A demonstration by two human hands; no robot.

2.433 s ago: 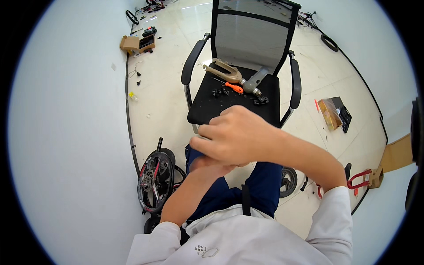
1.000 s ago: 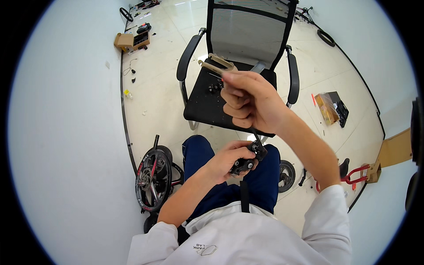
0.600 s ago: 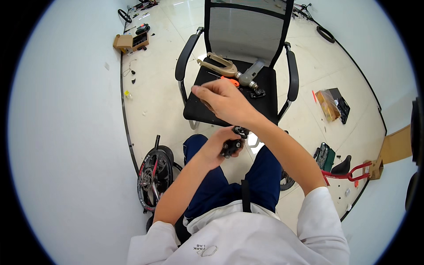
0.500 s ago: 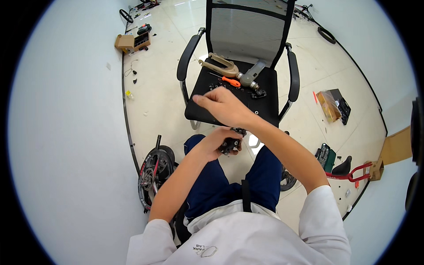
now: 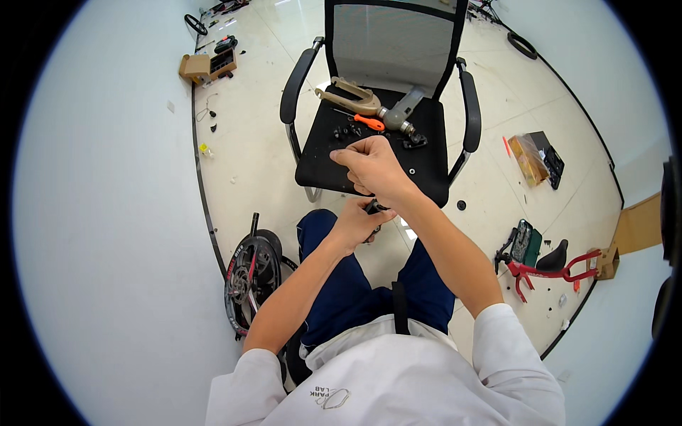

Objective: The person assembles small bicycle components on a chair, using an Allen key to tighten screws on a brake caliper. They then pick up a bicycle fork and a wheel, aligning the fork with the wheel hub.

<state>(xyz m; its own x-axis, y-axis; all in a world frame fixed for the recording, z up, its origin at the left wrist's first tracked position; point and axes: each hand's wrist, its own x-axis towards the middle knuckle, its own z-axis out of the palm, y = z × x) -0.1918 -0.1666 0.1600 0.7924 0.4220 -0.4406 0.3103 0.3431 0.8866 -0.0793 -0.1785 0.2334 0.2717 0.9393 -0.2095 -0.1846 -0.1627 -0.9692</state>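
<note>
My left hand [image 5: 353, 223], fingers wrapped, grips a small black metal bicycle part [image 5: 373, 207] between my knees, in front of the chair seat. Most of that part is covered by my fingers. Just above it my right hand [image 5: 373, 167] is pinched closed over the seat's front edge; whatever its fingertips hold is too small to make out. On the black seat [image 5: 323, 167] lie a tan fork [image 5: 359, 101] joined to a grey tube piece [image 5: 401, 112], an orange-handled screwdriver [image 5: 369, 123], several small black parts [image 5: 344, 133], a black fitting [image 5: 415, 142] and a small ring [image 5: 412, 171].
The chair's armrests [image 5: 298, 85] flank the seat. At left a bicycle wheel [image 5: 245, 277] leans by the wall. To the right are a red frame [image 5: 547, 271], a green tool case [image 5: 526, 245] and a cardboard box [image 5: 528, 160]. An open carton [image 5: 195, 69] stands far left.
My right hand has shifted slightly right and turned, its fingers still pinched. My left hand has risen a little and rotated, hiding more of the black part.
</note>
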